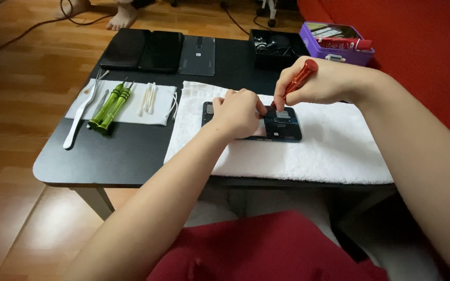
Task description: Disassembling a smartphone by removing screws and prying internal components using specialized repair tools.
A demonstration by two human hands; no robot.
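— Phone (282,127), opened up with its back off, is lying flat on the white towel (329,151) spread over the right part of the black table (131,151). Where are your hands on it?

— My left hand (237,113) presses down on the middle of the phone, fingers curled over it, holding it in place against the towel. My right hand (319,83) is closed around the red screwdriver (297,82), which slants down so that its tip meets the phone's upper end, just beside the camera block. The two hands are close together, almost touching over the phone.

— What else is on the table?

— To my left a smaller white cloth (126,104) carries two green screwdrivers (109,108) side by side, a pale spudger (82,115) lying half off its edge, tweezers and a few white sticks (148,98). Behind that, at the far edge, two dark phones (144,49) lie next to a grey back cover (198,55). Farther right sits a black tray (277,47) with small parts I cannot make out, and a purple box (337,44) holding a red tube. Someone's bare feet (123,18) stand on the wooden floor beyond the table, and a red cushion lies on my lap.
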